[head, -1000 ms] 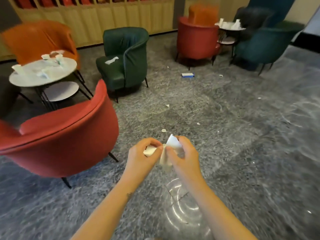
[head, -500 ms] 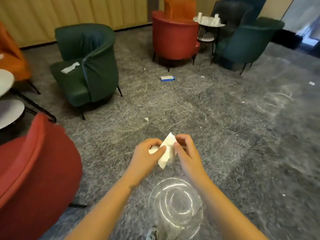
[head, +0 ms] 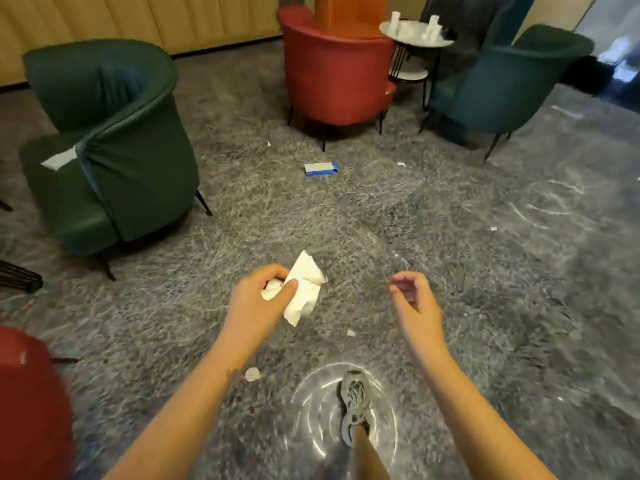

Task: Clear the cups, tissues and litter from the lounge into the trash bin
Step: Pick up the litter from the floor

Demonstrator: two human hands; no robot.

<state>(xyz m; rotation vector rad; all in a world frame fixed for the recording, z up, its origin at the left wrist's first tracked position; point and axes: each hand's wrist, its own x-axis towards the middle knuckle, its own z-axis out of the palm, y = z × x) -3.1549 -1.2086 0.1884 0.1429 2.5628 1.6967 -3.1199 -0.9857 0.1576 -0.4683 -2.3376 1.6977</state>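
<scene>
White crumpled paper tissue (head: 304, 289) sits in the left hand (head: 254, 301) near the middle of the view. The grip is closed on it, with the thumb and curled fingers pinching its lower left part, and the rest of the sheet fans out toward 1 o'clock above the grey mottled carpet (head: 485, 271). The right hand (head: 414, 299), at 3 o'clock of the tissue and apart from it, has a loose, half-open grip with fingers gently curled, holding nothing. Small white paper scraps (head: 252, 374) lie on the carpet at 6 o'clock of the tissue, and a flat blue-and-white box (head: 320, 168) lies at 12 o'clock. Far off at 1 o'clock, a round white counter (head: 408, 43) carries white paper cups (head: 433, 24).
</scene>
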